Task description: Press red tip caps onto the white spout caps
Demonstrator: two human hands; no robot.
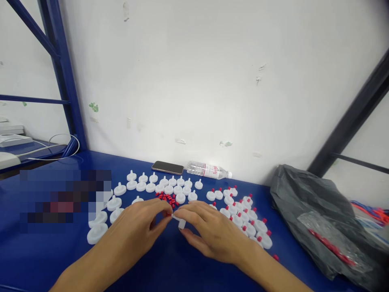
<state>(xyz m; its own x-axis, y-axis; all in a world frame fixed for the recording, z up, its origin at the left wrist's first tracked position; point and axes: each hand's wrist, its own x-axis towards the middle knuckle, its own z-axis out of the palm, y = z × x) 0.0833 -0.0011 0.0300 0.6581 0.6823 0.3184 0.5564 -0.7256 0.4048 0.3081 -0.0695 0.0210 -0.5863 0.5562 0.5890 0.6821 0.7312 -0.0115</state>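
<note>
My right hand [209,229] is closed on a white nozzle lid [181,224], mostly covered by the fingers, with its spout pointing left. At that spout tip my left hand [146,219] is pinched, and a trace of a small red cap [169,215] shows between its fingertips. Just beyond the hands lies a pile of loose small red caps [167,198]. White nozzle lids with bare spouts [168,189] stand in the middle and on the left. On the right, several white lids with red caps on their spouts [238,219] are grouped together.
At the wall lie a phone [167,167] and a clear plastic bottle [208,170] on its side. A dark grey plastic bag [291,202] with a clear packet [331,241] on it lies to the right. The blue table [194,267] has a blurred patch on its left.
</note>
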